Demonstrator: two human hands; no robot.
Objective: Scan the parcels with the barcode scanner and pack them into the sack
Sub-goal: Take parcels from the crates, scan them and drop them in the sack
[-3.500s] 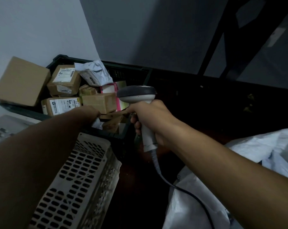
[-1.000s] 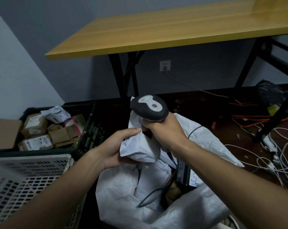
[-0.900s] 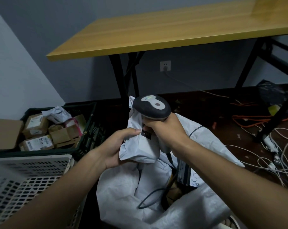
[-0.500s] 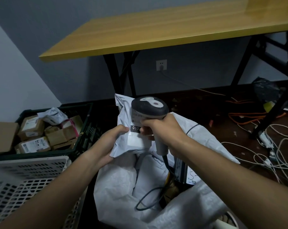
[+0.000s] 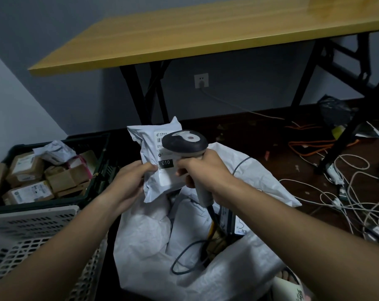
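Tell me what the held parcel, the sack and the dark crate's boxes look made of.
Parcel: thin grey-white plastic mailer, slightly glossy, crumpled, with a printed label. Sack: probably woven plastic, matte white; it holds stiff creases. Boxes in the dark crate: brown cardboard, matte, with paper labels.

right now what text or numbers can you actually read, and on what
"010": white on a black patch of the label on the white mailer bag that the left hand holds.
"010": partly hidden, higher on that label, behind the scanner.
Barcode and small print there: too blurred.
Labels on the cardboard boxes in the crate: too small.
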